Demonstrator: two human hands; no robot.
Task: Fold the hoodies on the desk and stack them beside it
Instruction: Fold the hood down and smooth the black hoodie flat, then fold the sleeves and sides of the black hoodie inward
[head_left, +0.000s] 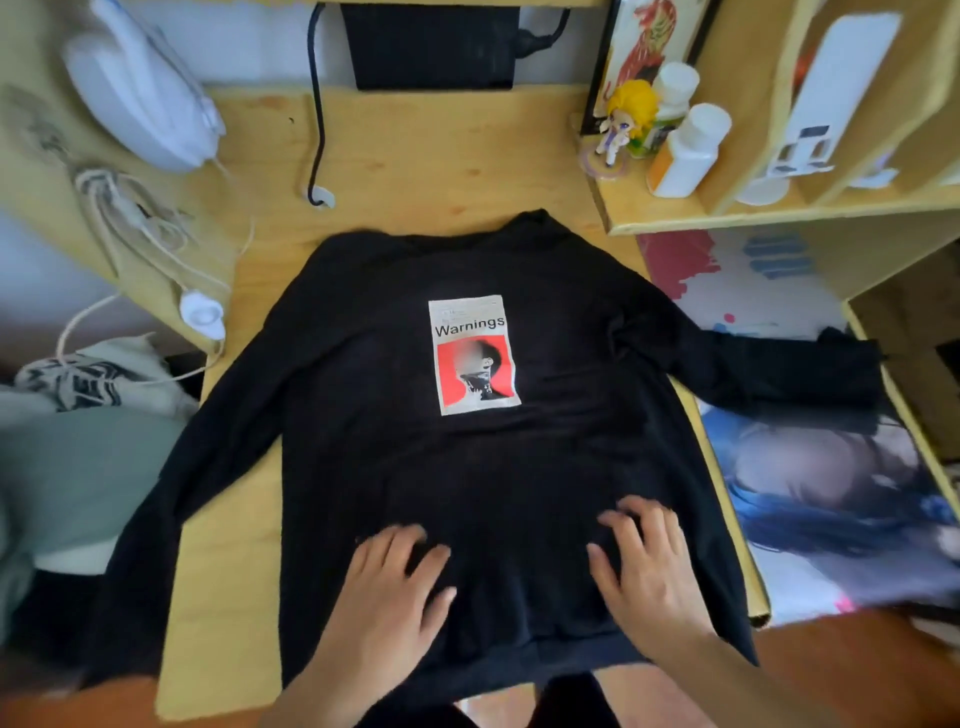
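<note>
Soft black hoodie (415, 467) spread flat, left hand (387, 597), right hand (649, 566) pressing

A home bedroom study nook: wooden desk (395, 156), shelf figurine (626, 122), anime poster (831, 499), piled clothes (78, 447).

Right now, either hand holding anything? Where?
Nothing held. Left hand and right hand press flat on the hoodie, near its hem.

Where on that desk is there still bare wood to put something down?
Bare wood shows behind the black hoodie, between its collar and the dark box, crossed only by a black cable. A narrower strip lies between the hoodie's body and the sleeve nearest the left hand. The shelf with bottles and a figurine is crowded.
</note>
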